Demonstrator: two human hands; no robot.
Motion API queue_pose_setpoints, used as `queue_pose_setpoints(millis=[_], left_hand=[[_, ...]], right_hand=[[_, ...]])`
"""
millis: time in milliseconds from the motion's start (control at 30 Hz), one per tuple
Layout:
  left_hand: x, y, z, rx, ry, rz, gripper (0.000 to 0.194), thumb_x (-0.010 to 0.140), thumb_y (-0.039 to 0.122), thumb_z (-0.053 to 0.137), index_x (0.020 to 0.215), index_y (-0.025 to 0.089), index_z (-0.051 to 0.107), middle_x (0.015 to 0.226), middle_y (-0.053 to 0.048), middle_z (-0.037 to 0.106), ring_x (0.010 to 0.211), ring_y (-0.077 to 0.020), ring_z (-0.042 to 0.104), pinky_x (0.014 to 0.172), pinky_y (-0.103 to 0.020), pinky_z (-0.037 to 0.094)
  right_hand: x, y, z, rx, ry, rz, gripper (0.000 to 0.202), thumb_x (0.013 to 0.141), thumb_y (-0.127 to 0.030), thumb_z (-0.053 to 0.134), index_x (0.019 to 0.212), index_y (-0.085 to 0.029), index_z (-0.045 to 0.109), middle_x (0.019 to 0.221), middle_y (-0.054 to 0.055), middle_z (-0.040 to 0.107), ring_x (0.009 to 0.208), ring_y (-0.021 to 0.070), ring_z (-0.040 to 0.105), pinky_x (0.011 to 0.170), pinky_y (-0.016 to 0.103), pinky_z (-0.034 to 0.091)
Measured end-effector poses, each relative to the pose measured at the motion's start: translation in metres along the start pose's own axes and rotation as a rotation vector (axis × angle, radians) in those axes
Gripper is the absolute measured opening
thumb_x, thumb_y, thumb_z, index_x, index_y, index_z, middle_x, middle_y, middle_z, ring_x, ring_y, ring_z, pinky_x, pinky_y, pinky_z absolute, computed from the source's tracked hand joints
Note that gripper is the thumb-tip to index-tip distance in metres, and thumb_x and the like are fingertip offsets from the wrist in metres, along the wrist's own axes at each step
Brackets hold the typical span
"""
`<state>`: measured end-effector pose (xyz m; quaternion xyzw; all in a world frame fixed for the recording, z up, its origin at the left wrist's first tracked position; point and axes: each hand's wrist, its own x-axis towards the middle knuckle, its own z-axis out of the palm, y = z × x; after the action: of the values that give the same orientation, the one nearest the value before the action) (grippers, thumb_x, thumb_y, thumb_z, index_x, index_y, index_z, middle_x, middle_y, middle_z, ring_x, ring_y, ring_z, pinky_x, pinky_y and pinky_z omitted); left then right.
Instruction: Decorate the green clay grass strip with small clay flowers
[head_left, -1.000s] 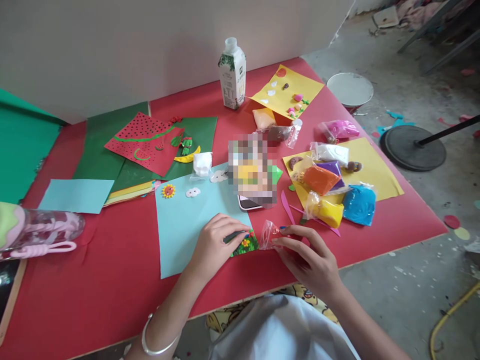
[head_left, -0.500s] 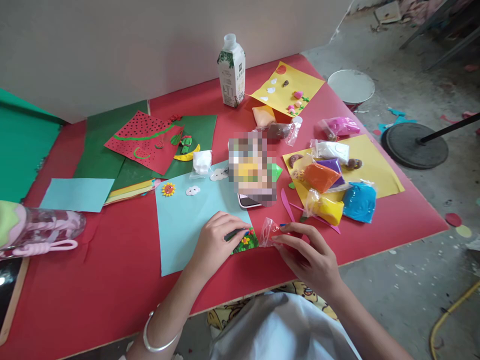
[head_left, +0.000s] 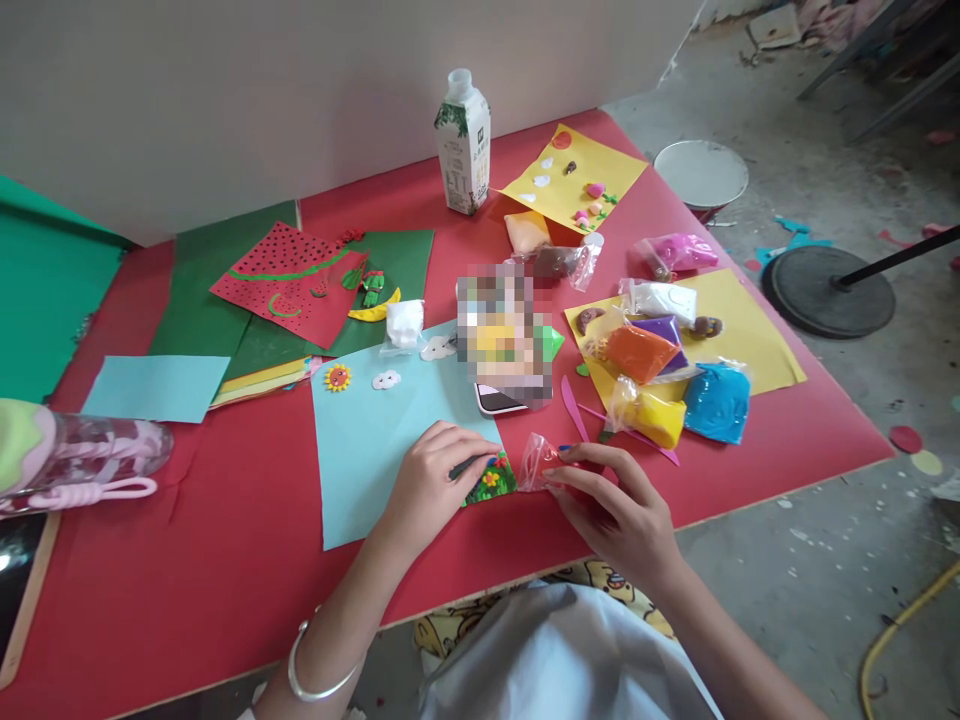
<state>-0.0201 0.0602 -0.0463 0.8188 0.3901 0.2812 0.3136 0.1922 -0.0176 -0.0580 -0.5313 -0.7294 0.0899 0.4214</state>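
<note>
My left hand (head_left: 437, 472) rests over the lower right of a light blue sheet (head_left: 360, 460), fingers closed. Something dark shows between thumb and forefinger; I cannot make out what it is. Beside its fingertips lies a patch of green clay with small flowers (head_left: 490, 481), at the sheet's corner. My right hand (head_left: 626, 500) has its fingers closed on a clear bag of red clay (head_left: 538, 464), just right of the green patch. A clay sun (head_left: 337, 377) and a white clay cloud (head_left: 386, 380) sit higher on the sheet.
Several clay bags, among them orange (head_left: 640, 352), yellow (head_left: 660, 418) and blue (head_left: 718, 402), lie to the right. Pink clay tools (head_left: 574, 408) are near my right hand. A phone (head_left: 501, 400) and a carton (head_left: 463, 145) stand further back; a pink-trimmed bottle (head_left: 105, 447) lies left.
Both hands, the bag of red clay and the flowered patch stay in nearly the same places. Only a very slight shift of the view shows.
</note>
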Motion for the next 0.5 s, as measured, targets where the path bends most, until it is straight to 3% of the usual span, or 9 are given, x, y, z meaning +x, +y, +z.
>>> queue_pose_setpoints(millis=[500], left_hand=[[-0.0015,-0.0024,0.0031,0.025,0.023,0.019,0.01,0.087,0.011,0.065,0.088,0.02,0.07,0.083,-0.001,0.072,0.08,-0.0145,0.063,0.073,-0.027,0.054]], right_hand=[[0.0,0.0001,0.0002,-0.005,0.004,0.003,0.025,0.087,-0.006,0.059,0.104,-0.024,0.065,0.099,0.007,0.064,0.088,0.0172,0.069,0.077,0.029,0.06]])
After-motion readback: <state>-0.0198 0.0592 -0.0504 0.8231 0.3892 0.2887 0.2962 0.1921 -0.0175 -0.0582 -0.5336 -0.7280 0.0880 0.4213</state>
